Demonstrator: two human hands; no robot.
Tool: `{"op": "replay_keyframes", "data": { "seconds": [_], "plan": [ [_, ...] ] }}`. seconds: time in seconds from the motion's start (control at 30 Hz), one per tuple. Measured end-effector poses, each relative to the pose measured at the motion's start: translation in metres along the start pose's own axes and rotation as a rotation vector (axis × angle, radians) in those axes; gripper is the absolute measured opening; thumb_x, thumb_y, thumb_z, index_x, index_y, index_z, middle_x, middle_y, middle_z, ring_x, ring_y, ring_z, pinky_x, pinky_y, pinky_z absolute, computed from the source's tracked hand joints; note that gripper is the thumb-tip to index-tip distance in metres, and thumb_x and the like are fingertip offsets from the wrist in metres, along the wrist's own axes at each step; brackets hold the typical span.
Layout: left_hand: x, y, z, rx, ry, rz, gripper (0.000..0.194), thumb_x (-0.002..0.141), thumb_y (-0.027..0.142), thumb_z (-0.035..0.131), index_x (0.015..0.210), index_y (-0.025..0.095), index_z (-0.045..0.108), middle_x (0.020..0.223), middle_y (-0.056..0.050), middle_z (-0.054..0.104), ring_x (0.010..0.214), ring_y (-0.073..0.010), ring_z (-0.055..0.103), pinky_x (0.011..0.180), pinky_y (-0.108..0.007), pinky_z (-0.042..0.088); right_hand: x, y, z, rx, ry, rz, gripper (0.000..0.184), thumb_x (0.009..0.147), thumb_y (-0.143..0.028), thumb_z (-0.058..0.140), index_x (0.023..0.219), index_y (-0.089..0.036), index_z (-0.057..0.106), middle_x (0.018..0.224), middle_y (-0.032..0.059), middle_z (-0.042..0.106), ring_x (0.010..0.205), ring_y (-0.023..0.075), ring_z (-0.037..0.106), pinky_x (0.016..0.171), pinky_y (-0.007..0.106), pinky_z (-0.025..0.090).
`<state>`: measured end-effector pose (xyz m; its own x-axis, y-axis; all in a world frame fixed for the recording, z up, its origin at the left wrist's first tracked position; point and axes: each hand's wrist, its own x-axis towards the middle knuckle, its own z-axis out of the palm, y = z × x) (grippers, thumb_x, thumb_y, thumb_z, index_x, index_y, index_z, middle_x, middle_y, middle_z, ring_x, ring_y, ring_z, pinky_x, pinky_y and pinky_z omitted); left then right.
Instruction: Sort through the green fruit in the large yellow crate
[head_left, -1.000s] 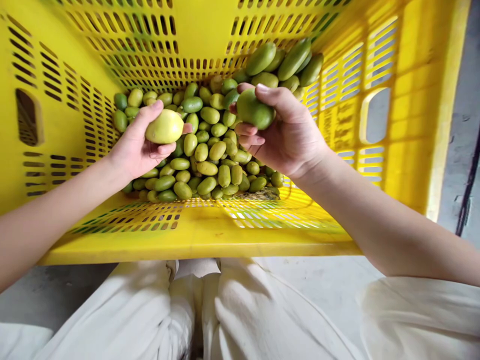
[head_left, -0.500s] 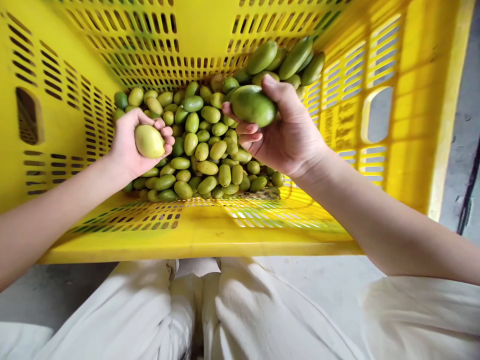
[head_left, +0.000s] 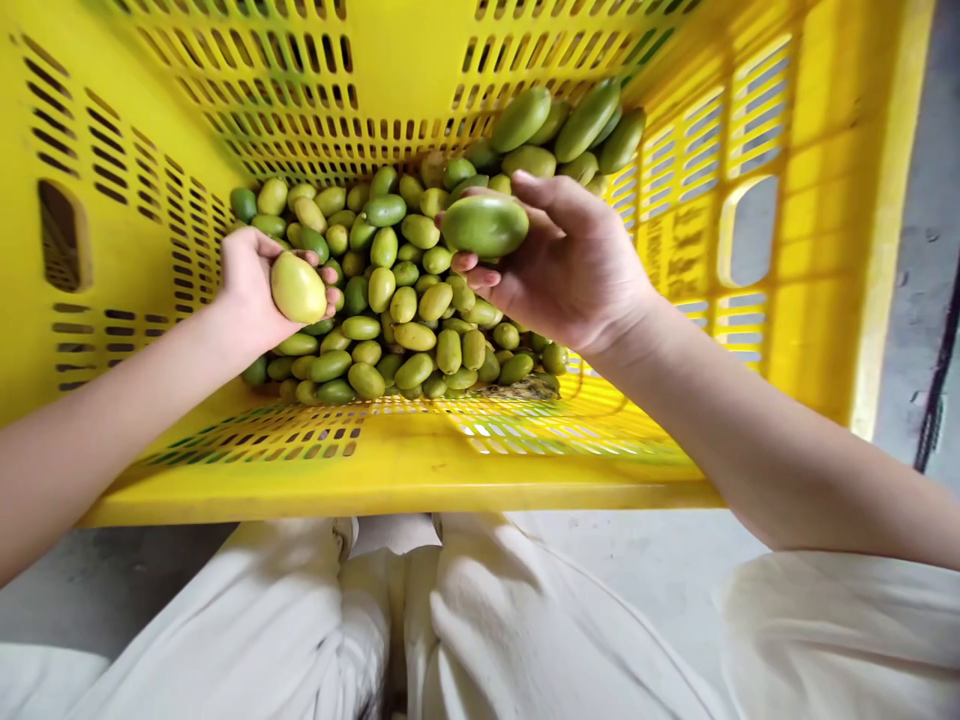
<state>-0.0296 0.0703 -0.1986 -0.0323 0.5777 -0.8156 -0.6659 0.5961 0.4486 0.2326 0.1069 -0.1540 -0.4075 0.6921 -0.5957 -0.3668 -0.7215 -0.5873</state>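
My left hand [head_left: 255,285], at the left of the yellow crate, is closed around a pale yellow, smooth oval fruit [head_left: 298,288]. On the fingers of my right hand [head_left: 581,265] lies a larger, glossy green oval fruit [head_left: 486,226]; the thumb is raised near its right end. Both hands are above a heap of small green and yellow-green oval fruits [head_left: 415,337] on the crate's floor. Bigger, longer green fruits [head_left: 589,120] are gathered in the far right corner, beyond my right hand. The exact kind of fruit I cannot tell.
Slotted walls of the yellow crate [head_left: 420,490] surround the fruit, with a handle hole in each side wall. A dark, withered scrap [head_left: 525,387] lies at the heap's near edge. My legs in pale trousers [head_left: 517,610] are close against the crate's front. Grey floor [head_left: 919,300] shows at right.
The green fruit has shifted slightly left in my right hand, whose thumb has loosened and lifted. My left hand has moved very little, still with the yellow fruit in it.
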Motion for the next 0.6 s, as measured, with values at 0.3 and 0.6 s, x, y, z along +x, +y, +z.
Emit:
{"op": "replay_keyframes", "data": {
  "seconds": [0.3,0.6],
  "plan": [
    [0.010,-0.006,0.000,0.155,-0.172,-0.066,0.014,0.086,0.030,0.071,0.098,0.028,0.063,0.067,0.000,0.066,0.055,-0.0181,0.067,0.042,-0.026,0.044,0.002,-0.003,-0.008,-0.077,-0.063,0.017,0.055,0.096,-0.071,0.060,0.075,-0.020,0.060,0.051,-0.0041,0.046,0.040,0.0064,0.026,0.033,0.019,0.019],
    [0.022,0.003,-0.018,0.073,-0.082,-0.076,0.026,0.096,0.056,0.061,0.099,0.030,0.062,0.067,-0.002,0.064,0.065,-0.0203,0.064,0.044,-0.028,0.024,0.003,-0.001,-0.007,0.028,0.083,0.009,0.022,0.088,-0.019,0.066,0.085,-0.025,0.045,0.069,-0.0045,0.053,0.058,0.0096,0.054,0.041,0.015,0.032]
  ]
}}
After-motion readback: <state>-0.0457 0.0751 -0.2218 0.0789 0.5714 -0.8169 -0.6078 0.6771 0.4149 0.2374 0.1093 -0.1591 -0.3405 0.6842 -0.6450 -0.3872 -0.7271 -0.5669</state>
